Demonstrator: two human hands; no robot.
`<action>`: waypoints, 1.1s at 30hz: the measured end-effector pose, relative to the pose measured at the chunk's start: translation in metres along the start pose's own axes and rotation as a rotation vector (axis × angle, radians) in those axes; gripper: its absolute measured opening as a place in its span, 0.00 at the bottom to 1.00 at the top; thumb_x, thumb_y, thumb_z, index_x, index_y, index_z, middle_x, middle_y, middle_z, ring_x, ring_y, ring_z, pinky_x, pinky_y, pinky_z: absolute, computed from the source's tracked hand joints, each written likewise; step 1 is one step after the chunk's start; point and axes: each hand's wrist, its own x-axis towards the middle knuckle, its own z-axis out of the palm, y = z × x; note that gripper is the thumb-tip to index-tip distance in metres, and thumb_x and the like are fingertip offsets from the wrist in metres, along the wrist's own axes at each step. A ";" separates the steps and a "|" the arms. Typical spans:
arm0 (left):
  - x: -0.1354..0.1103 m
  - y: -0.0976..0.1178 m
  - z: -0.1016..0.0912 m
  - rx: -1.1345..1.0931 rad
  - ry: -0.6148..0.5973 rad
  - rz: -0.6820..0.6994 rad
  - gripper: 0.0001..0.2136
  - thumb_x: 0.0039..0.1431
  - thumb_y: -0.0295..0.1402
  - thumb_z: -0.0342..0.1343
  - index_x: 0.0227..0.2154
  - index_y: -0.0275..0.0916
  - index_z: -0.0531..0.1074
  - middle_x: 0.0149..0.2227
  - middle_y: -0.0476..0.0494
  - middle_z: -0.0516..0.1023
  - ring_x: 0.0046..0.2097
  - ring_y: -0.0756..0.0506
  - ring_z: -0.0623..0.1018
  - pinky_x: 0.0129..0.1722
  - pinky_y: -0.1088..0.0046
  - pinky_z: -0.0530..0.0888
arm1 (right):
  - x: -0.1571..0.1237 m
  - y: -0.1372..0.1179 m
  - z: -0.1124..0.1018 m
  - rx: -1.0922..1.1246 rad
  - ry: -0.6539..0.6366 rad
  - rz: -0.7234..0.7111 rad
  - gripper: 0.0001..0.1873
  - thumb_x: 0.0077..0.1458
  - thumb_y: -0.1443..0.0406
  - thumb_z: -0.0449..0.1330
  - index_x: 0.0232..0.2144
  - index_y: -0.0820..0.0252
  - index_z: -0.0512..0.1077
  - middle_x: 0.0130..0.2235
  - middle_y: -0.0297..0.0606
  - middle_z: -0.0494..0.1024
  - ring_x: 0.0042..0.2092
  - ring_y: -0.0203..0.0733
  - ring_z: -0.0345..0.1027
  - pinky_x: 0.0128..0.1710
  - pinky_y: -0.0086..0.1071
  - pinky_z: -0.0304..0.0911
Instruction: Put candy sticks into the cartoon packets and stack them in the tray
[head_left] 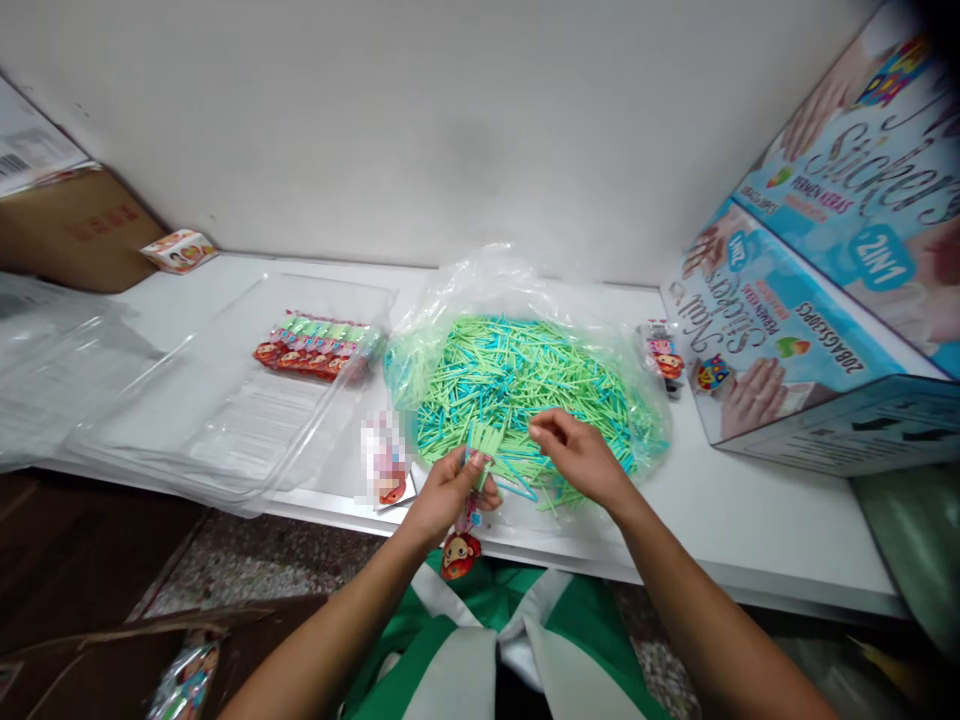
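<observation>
My left hand (450, 490) is closed around a small cartoon-printed packet (460, 553), whose red-haired figure hangs below the fingers. A fan of light green sticks (487, 438) rises above the same hand's thumb. My right hand (581, 455) hovers over the front of a pile of thin green and blue plastic sticks (517, 380), thumb and fingers drawn together in a pinch. Whatever lies between those fingertips, if anything, is too small to make out. The pile rests in an opened clear plastic bag (495, 270). Left of my left hand lies a printed card (391, 488), partly blurred.
On the left, a clear plastic tray (225, 390) holds a row of filled cartoon packets (319, 345). A cardboard box (75, 230) and a small patterned box (178, 251) stand behind it. Large printed blue boxes (780, 330) rise at the right, beside another small packet (661, 355).
</observation>
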 end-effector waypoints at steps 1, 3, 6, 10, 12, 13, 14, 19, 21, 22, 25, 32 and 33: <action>0.001 0.000 -0.002 -0.025 0.015 -0.006 0.17 0.54 0.47 0.54 0.35 0.37 0.64 0.25 0.49 0.74 0.26 0.49 0.76 0.29 0.73 0.73 | 0.001 0.007 0.007 -0.072 -0.041 0.015 0.14 0.61 0.59 0.47 0.40 0.58 0.69 0.35 0.37 0.76 0.36 0.39 0.69 0.36 0.31 0.61; 0.001 -0.001 -0.005 -0.052 0.030 -0.018 0.17 0.54 0.46 0.55 0.36 0.37 0.64 0.26 0.48 0.75 0.28 0.48 0.77 0.29 0.73 0.73 | 0.003 0.017 0.026 -0.157 -0.096 0.043 0.11 0.59 0.62 0.50 0.35 0.59 0.71 0.34 0.38 0.76 0.37 0.40 0.69 0.37 0.30 0.59; 0.001 -0.003 -0.005 -0.059 0.017 -0.012 0.15 0.55 0.44 0.55 0.36 0.37 0.64 0.28 0.47 0.75 0.29 0.47 0.77 0.28 0.73 0.73 | 0.007 0.021 0.057 -0.258 -0.162 0.080 0.09 0.56 0.66 0.52 0.37 0.61 0.71 0.37 0.44 0.76 0.39 0.43 0.69 0.37 0.31 0.57; 0.000 -0.002 -0.005 -0.051 -0.045 0.046 0.14 0.53 0.41 0.58 0.36 0.37 0.64 0.31 0.46 0.75 0.31 0.48 0.77 0.30 0.73 0.73 | 0.015 0.023 0.076 -0.292 -0.212 0.079 0.12 0.54 0.71 0.51 0.41 0.63 0.70 0.38 0.47 0.76 0.39 0.44 0.70 0.37 0.31 0.57; 0.000 -0.001 -0.005 -0.022 -0.059 0.069 0.14 0.51 0.39 0.60 0.35 0.36 0.65 0.31 0.45 0.75 0.32 0.49 0.76 0.31 0.73 0.73 | 0.018 0.028 0.074 -0.266 -0.211 0.057 0.13 0.54 0.71 0.51 0.41 0.62 0.70 0.38 0.46 0.77 0.40 0.44 0.70 0.39 0.31 0.57; 0.000 0.000 -0.006 -0.007 -0.059 0.066 0.15 0.50 0.38 0.61 0.34 0.35 0.65 0.30 0.45 0.75 0.31 0.49 0.76 0.31 0.73 0.73 | 0.019 0.030 0.071 -0.243 -0.202 0.045 0.12 0.54 0.70 0.51 0.40 0.61 0.71 0.37 0.45 0.77 0.41 0.44 0.69 0.39 0.31 0.57; 0.001 0.000 -0.006 0.005 -0.059 0.055 0.15 0.49 0.38 0.62 0.34 0.35 0.65 0.30 0.45 0.75 0.31 0.49 0.76 0.31 0.73 0.73 | 0.020 0.033 0.068 -0.216 -0.186 0.034 0.11 0.54 0.70 0.52 0.39 0.61 0.72 0.37 0.44 0.77 0.40 0.44 0.70 0.40 0.32 0.58; 0.004 -0.001 -0.003 -0.004 -0.081 0.020 0.16 0.48 0.37 0.63 0.36 0.36 0.65 0.30 0.46 0.74 0.31 0.48 0.76 0.28 0.72 0.74 | 0.018 0.028 0.042 -0.034 -0.023 0.029 0.16 0.58 0.64 0.50 0.46 0.61 0.70 0.36 0.41 0.77 0.35 0.40 0.69 0.36 0.32 0.62; 0.005 -0.002 -0.002 0.001 -0.098 0.026 0.16 0.48 0.37 0.62 0.36 0.36 0.65 0.31 0.46 0.74 0.31 0.48 0.76 0.28 0.72 0.74 | 0.017 0.014 0.030 0.088 0.079 0.038 0.20 0.61 0.59 0.46 0.51 0.61 0.65 0.36 0.39 0.76 0.31 0.36 0.68 0.30 0.30 0.63; 0.006 -0.003 -0.002 0.007 -0.106 0.029 0.16 0.48 0.37 0.62 0.36 0.35 0.65 0.31 0.45 0.74 0.31 0.48 0.76 0.28 0.73 0.74 | 0.017 0.005 0.023 0.155 0.144 0.041 0.21 0.62 0.57 0.45 0.52 0.61 0.63 0.37 0.40 0.75 0.30 0.35 0.67 0.28 0.29 0.63; 0.006 -0.004 -0.001 0.020 -0.114 0.027 0.16 0.48 0.37 0.63 0.35 0.36 0.64 0.30 0.46 0.73 0.31 0.48 0.76 0.28 0.73 0.73 | 0.018 -0.021 0.010 0.680 0.419 0.009 0.17 0.53 0.57 0.59 0.42 0.60 0.69 0.33 0.37 0.75 0.28 0.34 0.66 0.27 0.29 0.62; 0.003 -0.003 0.001 0.020 -0.118 0.008 0.17 0.48 0.38 0.63 0.34 0.37 0.61 0.28 0.49 0.72 0.30 0.47 0.76 0.28 0.71 0.74 | 0.015 -0.036 0.019 0.735 0.372 -0.026 0.11 0.51 0.59 0.61 0.37 0.58 0.72 0.31 0.34 0.75 0.31 0.35 0.67 0.30 0.29 0.63; 0.003 -0.002 0.000 0.025 -0.119 0.018 0.17 0.48 0.38 0.62 0.35 0.37 0.61 0.28 0.49 0.72 0.30 0.47 0.76 0.28 0.71 0.73 | 0.013 -0.034 0.021 0.699 0.341 -0.027 0.11 0.52 0.59 0.61 0.37 0.58 0.72 0.31 0.34 0.75 0.30 0.35 0.67 0.30 0.29 0.63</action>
